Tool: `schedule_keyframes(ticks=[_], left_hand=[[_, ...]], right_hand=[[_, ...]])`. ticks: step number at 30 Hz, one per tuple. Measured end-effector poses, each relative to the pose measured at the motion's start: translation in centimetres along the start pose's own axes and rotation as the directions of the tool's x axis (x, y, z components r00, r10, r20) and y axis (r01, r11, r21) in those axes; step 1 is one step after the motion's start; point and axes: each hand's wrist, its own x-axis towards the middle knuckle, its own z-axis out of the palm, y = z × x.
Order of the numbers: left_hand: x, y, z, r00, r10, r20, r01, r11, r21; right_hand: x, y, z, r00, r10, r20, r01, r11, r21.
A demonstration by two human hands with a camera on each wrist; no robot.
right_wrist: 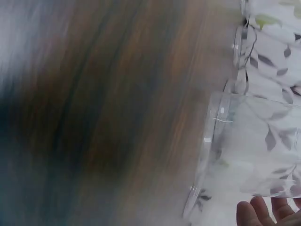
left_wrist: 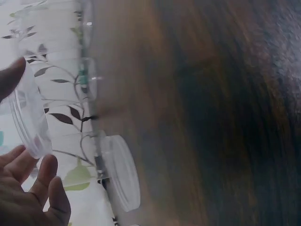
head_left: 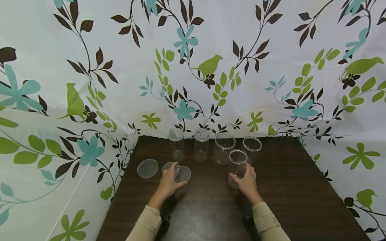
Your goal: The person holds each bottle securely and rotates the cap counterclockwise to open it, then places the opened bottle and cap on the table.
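My left hand (head_left: 169, 183) holds a round clear plastic lid (head_left: 182, 174) by its edge. In the left wrist view the lid (left_wrist: 31, 115) stands between the thumb on one side and the fingers on the other. A second lid (left_wrist: 123, 173) lies on the table beyond, partly hidden by this hand in the head view. My right hand (head_left: 248, 182) grips a clear plastic jar (head_left: 237, 170) by its side, its open rim upward. In the right wrist view the jar (right_wrist: 258, 146) shows with fingertips (right_wrist: 256, 209) at its wall.
Along the back of the dark wooden table (head_left: 208, 207) stand two narrow lidded jars (head_left: 178, 145) and two wider open ones (head_left: 223, 152). Another lid (head_left: 147, 168) lies flat at the left. A patterned white sheet (head_left: 120, 67) hangs behind the table.
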Motion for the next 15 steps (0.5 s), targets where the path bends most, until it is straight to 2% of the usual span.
schedule_keyframes(ticks=[4, 8, 15], left_hand=[[0.2, -0.2, 0.5, 0.999, -0.043, 0.024, 0.041, 0.998, 0.047], [0.6, -0.3, 0.8, 0.999, -0.038, 0.031, 0.035, 0.995, 0.089], [1.2, -0.4, 1.8, 0.999, -0.010, 0.045, 0.002, 0.985, 0.171]], right_hand=[[0.5, 1.1, -1.0, 0.999, 0.038, -0.024, -0.038, 0.999, 0.017], [0.8, 2.0, -1.7, 0.997, 0.064, -0.047, -0.062, 0.997, 0.037], [1.2, 2.7, -2.2, 0.994, 0.098, -0.049, -0.097, 0.995, 0.017]])
